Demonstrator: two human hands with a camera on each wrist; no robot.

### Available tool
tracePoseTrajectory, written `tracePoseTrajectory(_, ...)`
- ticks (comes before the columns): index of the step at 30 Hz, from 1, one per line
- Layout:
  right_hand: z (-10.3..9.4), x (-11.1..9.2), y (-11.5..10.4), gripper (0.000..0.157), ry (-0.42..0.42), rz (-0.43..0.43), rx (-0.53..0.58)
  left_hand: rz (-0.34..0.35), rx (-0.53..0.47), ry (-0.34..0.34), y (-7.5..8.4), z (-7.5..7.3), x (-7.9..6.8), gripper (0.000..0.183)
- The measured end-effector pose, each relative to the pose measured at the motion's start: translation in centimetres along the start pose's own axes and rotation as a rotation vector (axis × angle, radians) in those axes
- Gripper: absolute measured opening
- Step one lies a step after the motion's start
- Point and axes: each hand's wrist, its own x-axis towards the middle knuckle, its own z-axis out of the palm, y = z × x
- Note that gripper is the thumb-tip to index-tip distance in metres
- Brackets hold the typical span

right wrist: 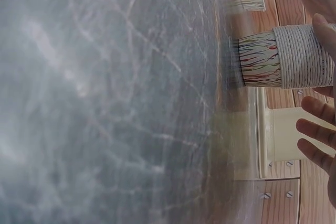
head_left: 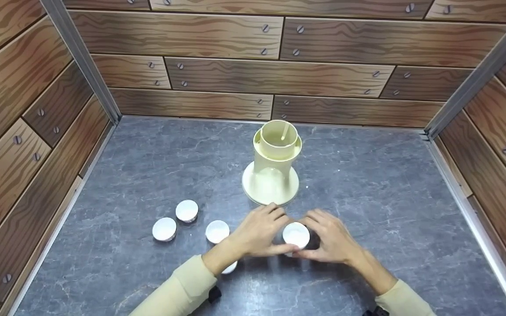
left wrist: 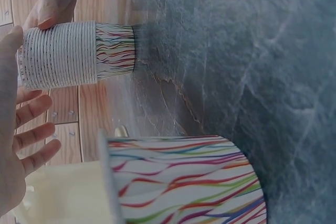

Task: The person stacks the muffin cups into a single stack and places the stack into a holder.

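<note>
Head view: big cream holder (head_left: 272, 169) sits at 11 o'clock off the cup stack (head_left: 296, 234). Left hand (head_left: 262, 231) and right hand (head_left: 331, 239) both grip that upright stack, at their 3 and 9 o'clock, so neither's nearer tbh.

The head view looks forward and down from above the fingers (left wrist: 35, 136); both wrist views, turned sideways, look close across the bench (head_left: 367, 184) past the fingers, sharing the cup stack (left wrist: 63, 56)

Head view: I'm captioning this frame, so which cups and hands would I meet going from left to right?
leftmost cup → second cup → third cup → left hand → cup stack → right hand
</note>
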Motion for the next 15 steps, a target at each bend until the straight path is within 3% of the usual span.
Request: tracePoseTrajectory(15,0.0,-0.04,0.01,0.065,0.007,-0.01,-0.003,-0.01,0.022,-0.03,0.14,-0.09,-0.06,0.059)
